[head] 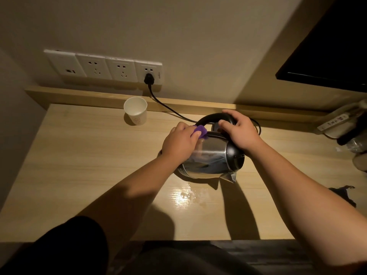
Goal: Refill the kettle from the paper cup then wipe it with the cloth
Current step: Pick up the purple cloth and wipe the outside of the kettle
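A shiny steel kettle (210, 157) with a black handle and lid is tipped over toward me above the wooden table (79, 155), its spout pointing at the near edge. My right hand (239, 132) grips the black handle at its top. My left hand (179, 142) presses a purple cloth (201, 131) against the kettle's steel side near the handle's base. Most of the cloth is hidden under my fingers. A white paper cup (136, 111) stands upright at the back of the table, left of the kettle and apart from both hands.
A black power cord (170, 110) runs from a wall socket (149, 73) down behind the kettle. A small puddle of water (186, 195) glints on the table in front of the spout. Packets and dark items (341, 126) lie at the right edge.
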The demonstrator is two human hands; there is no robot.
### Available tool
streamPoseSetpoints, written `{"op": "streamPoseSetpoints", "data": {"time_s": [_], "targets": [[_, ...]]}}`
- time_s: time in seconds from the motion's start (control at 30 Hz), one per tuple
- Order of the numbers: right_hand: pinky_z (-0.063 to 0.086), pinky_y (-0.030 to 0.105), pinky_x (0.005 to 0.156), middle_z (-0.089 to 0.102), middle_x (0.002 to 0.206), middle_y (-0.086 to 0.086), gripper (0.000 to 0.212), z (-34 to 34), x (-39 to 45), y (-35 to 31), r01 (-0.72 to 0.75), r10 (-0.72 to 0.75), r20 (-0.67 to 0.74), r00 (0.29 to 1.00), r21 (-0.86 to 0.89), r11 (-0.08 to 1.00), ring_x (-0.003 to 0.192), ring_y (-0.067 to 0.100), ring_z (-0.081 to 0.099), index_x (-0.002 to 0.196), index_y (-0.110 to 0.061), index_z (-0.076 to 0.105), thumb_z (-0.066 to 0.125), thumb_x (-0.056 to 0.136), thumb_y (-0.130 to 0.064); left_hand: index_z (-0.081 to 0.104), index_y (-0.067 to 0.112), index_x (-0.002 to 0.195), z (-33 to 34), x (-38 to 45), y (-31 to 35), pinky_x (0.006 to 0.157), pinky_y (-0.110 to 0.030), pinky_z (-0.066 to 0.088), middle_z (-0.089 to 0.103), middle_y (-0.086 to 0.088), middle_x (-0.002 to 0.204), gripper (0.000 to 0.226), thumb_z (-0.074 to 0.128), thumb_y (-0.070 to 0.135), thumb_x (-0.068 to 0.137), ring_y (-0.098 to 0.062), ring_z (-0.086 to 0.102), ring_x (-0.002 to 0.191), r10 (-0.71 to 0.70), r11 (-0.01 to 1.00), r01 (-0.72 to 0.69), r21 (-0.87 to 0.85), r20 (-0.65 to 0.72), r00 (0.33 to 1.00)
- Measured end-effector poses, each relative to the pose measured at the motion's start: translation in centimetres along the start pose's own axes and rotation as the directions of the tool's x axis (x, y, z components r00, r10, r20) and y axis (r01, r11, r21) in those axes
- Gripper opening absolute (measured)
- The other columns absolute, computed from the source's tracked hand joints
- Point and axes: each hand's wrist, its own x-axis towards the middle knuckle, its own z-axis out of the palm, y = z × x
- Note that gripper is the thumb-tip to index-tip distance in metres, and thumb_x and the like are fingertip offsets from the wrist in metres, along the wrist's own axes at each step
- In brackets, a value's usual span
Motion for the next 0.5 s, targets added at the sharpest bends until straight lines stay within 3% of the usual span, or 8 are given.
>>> {"op": "streamPoseSetpoints", "data": {"time_s": [0.17,0.33,0.5], "targets": [[0.052,0.045,0.095,0.066,0.115,0.003,0.045,0.4,-0.3,-0.3,-0.009,0.007,-0.041,0.999,-0.065,0.998,0.102,0.022,0.065,0.137,-0.025,0.054,0.064,0.093,-0.030,0.053,0.020,0.130,0.2,-0.4,-1.2,0.081,-0.034,0.050,0.051,-0.003,0.123,0.038,0.037,0.040,0.101,-0.018,0.051,0.105,-0.036,0.999,0.036,0.004,-0.005,0.999],[0.051,0.044,0.097,0.061,0.123,0.003,0.047,0.9,-0.4,-0.7,-0.013,0.011,-0.030,0.999,-0.061,0.998,0.109,0.023,0.061,0.139,-0.024,0.052,0.063,0.093,-0.030,0.056,0.018,0.123,-0.5,-0.4,-3.4,0.079,-0.035,0.050,0.052,-0.007,0.121,0.037,0.034,0.040,0.102,-0.020,0.054,0.096,-0.180,0.983,0.179,0.034,0.059,0.982],[0.050,0.041,0.095,0.061,0.124,0.005,0.044,1.1,0.0,-1.0,-0.025,0.021,-0.052,0.998,-0.079,0.997,0.108,0.022,0.058,0.137,-0.021,0.052,0.062,0.094,-0.028,0.050,0.024,0.129,-0.9,-3.4,0.8,0.082,-0.033,0.050,0.048,-0.001,0.124,0.034,0.040,0.039,0.100,-0.014,0.049,0.103,-0.006,0.994,-0.004,-0.113,-0.094,0.996]]}}
